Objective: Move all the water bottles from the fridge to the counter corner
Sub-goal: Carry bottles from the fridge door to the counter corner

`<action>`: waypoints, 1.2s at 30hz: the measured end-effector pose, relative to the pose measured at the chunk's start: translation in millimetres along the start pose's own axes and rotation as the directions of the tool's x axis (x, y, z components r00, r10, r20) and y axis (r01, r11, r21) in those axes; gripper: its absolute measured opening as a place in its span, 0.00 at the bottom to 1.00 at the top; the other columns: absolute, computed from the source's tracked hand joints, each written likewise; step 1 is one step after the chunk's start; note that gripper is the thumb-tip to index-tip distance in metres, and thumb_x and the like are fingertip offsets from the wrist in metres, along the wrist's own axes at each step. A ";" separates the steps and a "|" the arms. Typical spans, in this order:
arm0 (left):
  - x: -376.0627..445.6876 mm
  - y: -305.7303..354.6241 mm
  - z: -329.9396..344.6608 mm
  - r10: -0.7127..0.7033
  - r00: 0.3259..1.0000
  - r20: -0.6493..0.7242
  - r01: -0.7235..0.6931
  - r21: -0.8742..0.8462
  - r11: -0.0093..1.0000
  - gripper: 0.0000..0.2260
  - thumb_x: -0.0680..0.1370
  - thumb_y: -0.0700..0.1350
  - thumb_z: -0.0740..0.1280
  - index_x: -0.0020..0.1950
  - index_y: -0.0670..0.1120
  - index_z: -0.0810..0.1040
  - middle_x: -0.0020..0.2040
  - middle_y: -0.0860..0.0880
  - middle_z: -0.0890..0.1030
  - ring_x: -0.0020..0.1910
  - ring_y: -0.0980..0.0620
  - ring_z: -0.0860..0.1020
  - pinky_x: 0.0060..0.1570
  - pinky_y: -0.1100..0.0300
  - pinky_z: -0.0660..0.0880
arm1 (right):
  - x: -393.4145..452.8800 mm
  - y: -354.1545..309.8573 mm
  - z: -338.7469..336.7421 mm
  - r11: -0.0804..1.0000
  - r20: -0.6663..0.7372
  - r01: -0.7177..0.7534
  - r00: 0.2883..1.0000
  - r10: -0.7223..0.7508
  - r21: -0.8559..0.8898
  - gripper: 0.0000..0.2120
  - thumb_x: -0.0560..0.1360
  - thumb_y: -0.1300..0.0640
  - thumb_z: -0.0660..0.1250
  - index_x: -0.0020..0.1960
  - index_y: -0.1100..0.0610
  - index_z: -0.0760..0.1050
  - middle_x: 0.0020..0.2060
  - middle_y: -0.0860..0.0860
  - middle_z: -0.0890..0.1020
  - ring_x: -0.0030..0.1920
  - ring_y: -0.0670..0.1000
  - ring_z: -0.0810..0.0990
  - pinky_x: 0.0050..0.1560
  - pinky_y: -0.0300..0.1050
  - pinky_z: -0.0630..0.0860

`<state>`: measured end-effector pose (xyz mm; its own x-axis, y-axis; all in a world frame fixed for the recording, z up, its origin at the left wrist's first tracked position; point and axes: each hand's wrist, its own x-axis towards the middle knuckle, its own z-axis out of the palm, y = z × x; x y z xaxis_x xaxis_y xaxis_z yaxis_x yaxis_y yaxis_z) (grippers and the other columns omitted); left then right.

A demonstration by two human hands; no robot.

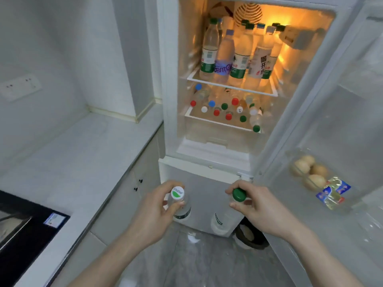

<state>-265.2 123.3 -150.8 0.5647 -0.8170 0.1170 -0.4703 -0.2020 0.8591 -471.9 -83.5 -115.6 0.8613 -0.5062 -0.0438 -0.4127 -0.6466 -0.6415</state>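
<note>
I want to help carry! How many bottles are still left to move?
Nothing sits on the white counter yet. The left hand holds a white-capped clear bottle, the right hand a green-capped clear bottle. Many bottles still fill the open fridge.

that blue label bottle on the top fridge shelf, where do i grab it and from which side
Grip the blue-label bottle round its upper body, just below the cap, coming straight in from the open front. It stands upright in the front row with green-label bottles tight on both sides, so only its front and top are free.
</note>
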 end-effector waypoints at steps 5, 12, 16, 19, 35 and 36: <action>-48.3 -7.8 -13.3 -0.166 0.966 -0.197 0.171 0.011 0.985 0.13 0.79 0.42 0.71 0.57 0.60 0.78 0.56 0.62 0.82 0.56 0.57 0.80 0.54 0.50 0.81 | 28.7 -17.7 34.7 0.988 0.199 0.153 0.968 -0.152 0.006 0.08 0.80 0.49 0.71 0.57 0.39 0.76 0.51 0.35 0.81 0.54 0.40 0.80 0.59 0.43 0.79; -142.0 -6.3 -22.6 -0.399 0.759 -0.515 0.408 -0.102 0.907 0.10 0.79 0.43 0.73 0.56 0.56 0.80 0.54 0.61 0.83 0.55 0.57 0.80 0.54 0.50 0.81 | 46.8 -56.7 97.9 0.912 0.416 0.397 0.816 -0.402 0.103 0.09 0.80 0.46 0.69 0.56 0.35 0.73 0.50 0.39 0.81 0.50 0.48 0.82 0.56 0.54 0.80; -199.6 3.9 -33.6 -0.445 0.631 -0.636 0.485 -0.124 0.866 0.10 0.79 0.43 0.72 0.55 0.57 0.80 0.55 0.63 0.82 0.57 0.60 0.80 0.55 0.52 0.81 | 48.6 -92.6 132.8 0.841 0.504 0.523 0.694 -0.515 0.139 0.09 0.80 0.47 0.70 0.54 0.36 0.72 0.48 0.33 0.79 0.48 0.41 0.78 0.53 0.43 0.77; -242.8 10.4 -42.3 -0.461 0.519 -0.720 0.530 -0.153 0.834 0.11 0.79 0.41 0.73 0.54 0.57 0.79 0.54 0.62 0.83 0.56 0.60 0.80 0.53 0.52 0.81 | 43.8 -131.4 151.3 0.791 0.551 0.584 0.606 -0.574 0.182 0.07 0.79 0.49 0.71 0.54 0.40 0.74 0.44 0.32 0.78 0.44 0.40 0.77 0.47 0.39 0.74; -494.6 26.7 -104.2 -0.443 0.022 -0.896 0.556 -0.357 0.751 0.11 0.79 0.42 0.73 0.56 0.58 0.80 0.52 0.61 0.83 0.56 0.60 0.80 0.56 0.58 0.80 | -84.6 -348.5 293.6 0.541 0.590 0.736 0.239 -0.771 0.408 0.10 0.79 0.48 0.72 0.54 0.34 0.75 0.49 0.37 0.81 0.54 0.44 0.79 0.60 0.47 0.79; -504.8 26.5 -107.2 -0.437 0.016 -0.899 0.563 -0.353 0.747 0.11 0.79 0.43 0.73 0.56 0.59 0.80 0.52 0.61 0.83 0.56 0.59 0.81 0.56 0.58 0.80 | -92.2 -356.1 299.4 0.539 0.596 0.732 0.227 -0.770 0.417 0.10 0.79 0.48 0.72 0.55 0.34 0.75 0.49 0.36 0.81 0.54 0.43 0.79 0.61 0.46 0.79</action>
<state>-490.0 588.2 -133.7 0.8244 0.5611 0.0740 0.2067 -0.4202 0.8836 -315.6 364.3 -112.3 0.6899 0.7234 0.0277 0.5319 -0.4807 -0.6972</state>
